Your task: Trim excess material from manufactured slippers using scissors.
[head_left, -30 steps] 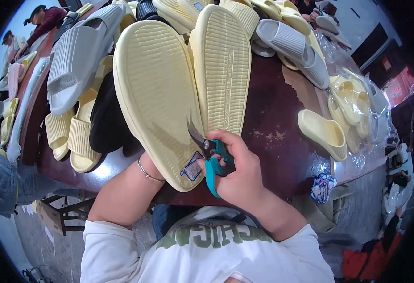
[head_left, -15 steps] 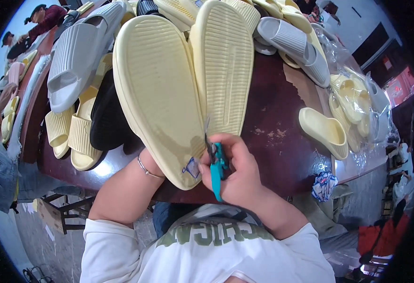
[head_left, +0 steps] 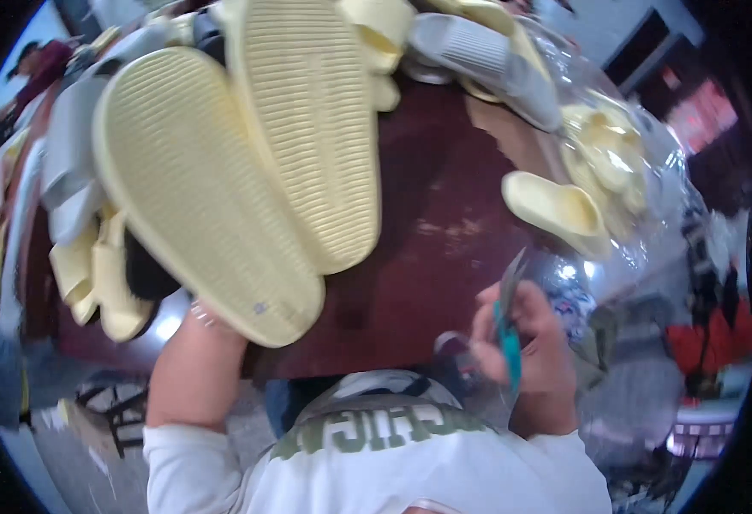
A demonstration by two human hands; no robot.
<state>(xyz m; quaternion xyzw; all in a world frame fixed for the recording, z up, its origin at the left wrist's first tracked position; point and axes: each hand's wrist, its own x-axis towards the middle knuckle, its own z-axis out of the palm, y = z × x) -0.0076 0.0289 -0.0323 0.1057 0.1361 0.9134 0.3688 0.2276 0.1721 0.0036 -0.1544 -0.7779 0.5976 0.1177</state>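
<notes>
A pair of pale yellow slippers [head_left: 209, 197] is held up above the table, ribbed soles facing me. My left hand [head_left: 220, 324] is behind the nearer slipper, its fingers hidden, with a bracelet at the wrist. A small bluish mark [head_left: 259, 307] shows at that slipper's heel. To the right, apart from the slippers, my right hand [head_left: 534, 338] is closed around teal-handled scissors [head_left: 510, 330], blades pointing up. Beside its fingers is a blurred pale strip [head_left: 451, 339] that I cannot make out.
The dark red table [head_left: 427, 291] carries grey slippers [head_left: 470, 47] at the back and yellow slippers [head_left: 119, 287] at the left. A single yellow slipper [head_left: 552, 206] lies at the right, near slippers in clear plastic [head_left: 611, 154]. A crumpled patterned bundle [head_left: 571, 310] is near the right edge.
My right hand has moved right with the scissors, away from the heel. The blue-outlined patch there no longer shows, only a small mark. The slippers have shifted left.
</notes>
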